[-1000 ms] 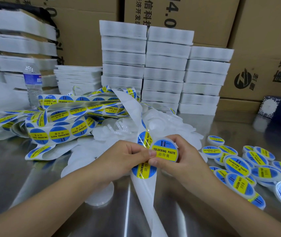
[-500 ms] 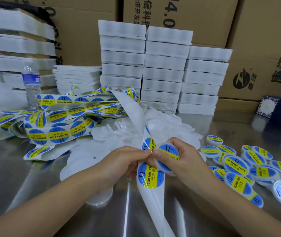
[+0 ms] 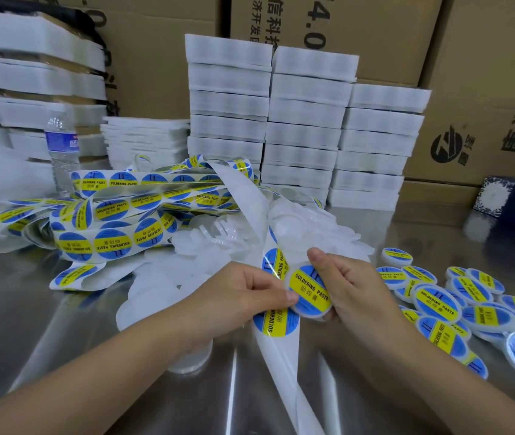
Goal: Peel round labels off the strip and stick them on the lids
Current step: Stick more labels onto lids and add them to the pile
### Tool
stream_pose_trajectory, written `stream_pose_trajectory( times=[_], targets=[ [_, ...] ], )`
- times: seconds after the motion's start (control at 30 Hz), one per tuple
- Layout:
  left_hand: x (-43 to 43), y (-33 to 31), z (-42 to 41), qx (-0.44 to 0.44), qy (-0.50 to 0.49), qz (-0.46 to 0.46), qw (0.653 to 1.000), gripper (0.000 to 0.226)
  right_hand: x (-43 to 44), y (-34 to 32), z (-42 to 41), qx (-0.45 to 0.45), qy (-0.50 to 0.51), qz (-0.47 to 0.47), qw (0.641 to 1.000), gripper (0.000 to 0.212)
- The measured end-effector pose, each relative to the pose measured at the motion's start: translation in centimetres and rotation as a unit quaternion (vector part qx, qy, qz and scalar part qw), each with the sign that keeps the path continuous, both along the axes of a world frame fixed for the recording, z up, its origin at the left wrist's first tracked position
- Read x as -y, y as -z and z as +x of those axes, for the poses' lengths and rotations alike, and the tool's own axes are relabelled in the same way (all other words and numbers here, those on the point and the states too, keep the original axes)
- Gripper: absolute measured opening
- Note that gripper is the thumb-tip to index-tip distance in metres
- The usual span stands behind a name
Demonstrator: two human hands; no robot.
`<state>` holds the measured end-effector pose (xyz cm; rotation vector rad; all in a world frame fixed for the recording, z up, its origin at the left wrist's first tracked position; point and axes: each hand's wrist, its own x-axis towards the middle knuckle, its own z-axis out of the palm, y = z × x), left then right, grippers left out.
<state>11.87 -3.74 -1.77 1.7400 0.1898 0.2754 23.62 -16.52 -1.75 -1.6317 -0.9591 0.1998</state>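
Steel table (image 3: 30, 309): right hand (image 3: 355, 288) cups labelled lid (image 3: 309, 293) in curled fingers, left hand (image 3: 243, 298) pinches strip (image 3: 276, 323), thumb tip against lid's edge.

Right hand (image 3: 353, 293) grips labelled lid (image 3: 309, 291); left hand (image 3: 243, 296) pinches strip (image 3: 276, 321).

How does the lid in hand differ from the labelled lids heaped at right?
The held lid is off the table, gripped by the right hand beside the strip the left hand pinches; the heaped lids lie on it untouched. The held lid is single; heaped lids overlap. Both bear matching labels.
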Motion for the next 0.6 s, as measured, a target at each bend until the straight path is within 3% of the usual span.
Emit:
stream_pose_trajectory(
  times=[0.1,0.17,0.27,0.33,0.5,0.6],
  targets=[
    [-0.1,-0.4,-0.2,-0.002,-0.017,-0.009,1.000,0.025,0.3,0.0,0.2,0.055,0.024,0.008,0.998,0.047],
    [-0.2,-0.6,-0.1,-0.003,-0.034,-0.015,0.999,0.026,0.5,-0.2,0.1,0.089,0.012,0.018,0.996,0.033],
    [-0.3,-0.4,0.2,-0.004,-0.058,-0.003,0.998,0.022,0.7,-0.1,0.1,0.201,0.002,-0.037,0.979,0.067],
    [-0.4,-0.2,0.3,-0.005,-0.063,0.006,0.998,0.020,0.7,0.2,0.1,0.274,-0.004,-0.053,0.960,0.075],
    [-0.3,-0.1,0.3,0.011,-0.032,0.015,0.999,0.014,1.3,-0.7,0.7,0.235,0.028,-0.059,0.970,0.065],
    [-0.4,-0.3,0.3,0.013,-0.019,0.019,1.000,0.010,2.1,-1.8,1.9,0.276,0.145,-0.089,0.946,0.054]
  ],
)
